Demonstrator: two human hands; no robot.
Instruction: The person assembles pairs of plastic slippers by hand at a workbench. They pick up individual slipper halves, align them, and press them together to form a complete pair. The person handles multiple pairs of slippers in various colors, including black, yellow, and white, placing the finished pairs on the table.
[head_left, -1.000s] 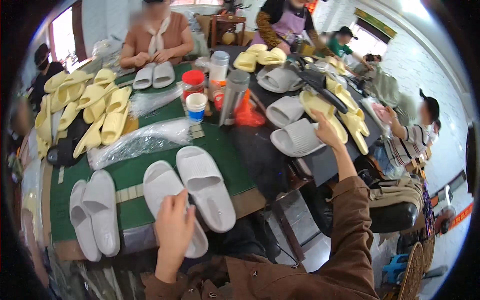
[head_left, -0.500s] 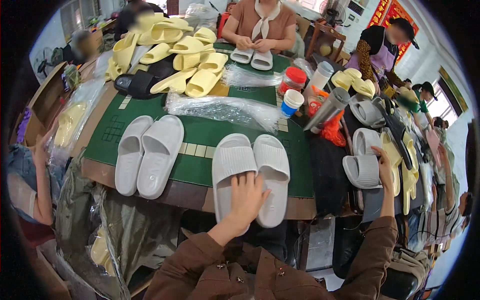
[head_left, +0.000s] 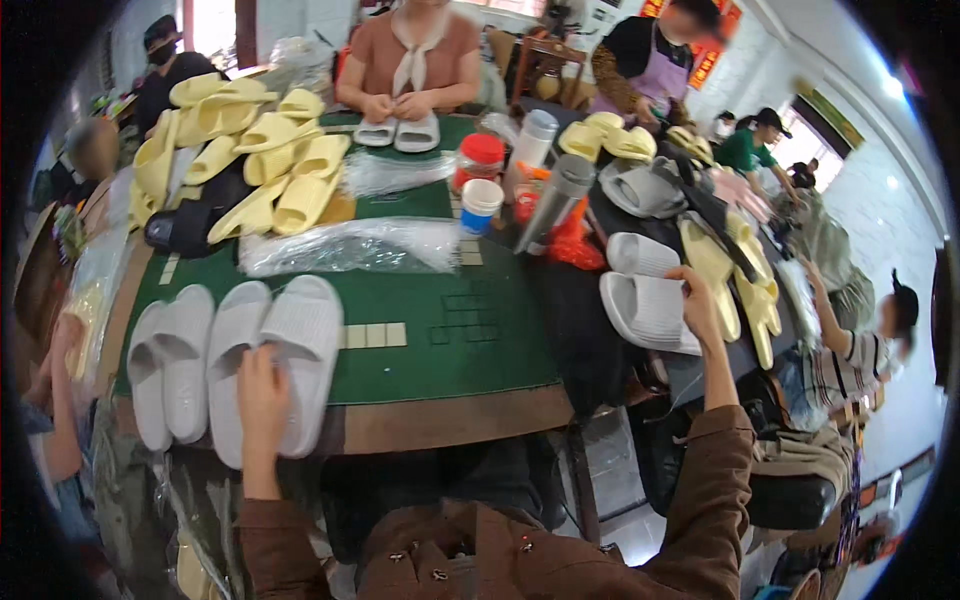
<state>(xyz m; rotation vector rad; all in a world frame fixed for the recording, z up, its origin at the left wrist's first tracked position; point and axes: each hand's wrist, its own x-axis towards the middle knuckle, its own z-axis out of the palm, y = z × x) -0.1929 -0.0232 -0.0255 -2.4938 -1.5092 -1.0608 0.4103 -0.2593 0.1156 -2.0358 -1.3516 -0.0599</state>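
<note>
A pair of light grey slippers lies at the table's near left edge. My left hand is on this pair, its fingers bent at the strap and inner edges and slightly blurred. Directly left of it is another grey pair, side by side. My right hand reaches out to the right, fingers and thumb closed on the edge of a grey slipper. That slipper's mate lies just behind it, on the dark surface beside the green table mat.
Yellow slippers are heaped at the far left. Clear plastic bags lie across the green mat. Cups, a red-lidded jar and a grey flask stand far right of it. A co-worker handles grey slippers opposite; others work around.
My left hand has slid its grey pair left, up against the other pair. The view has turned right. My right hand has tightened on the near grey slipper, which is tilted differently.
</note>
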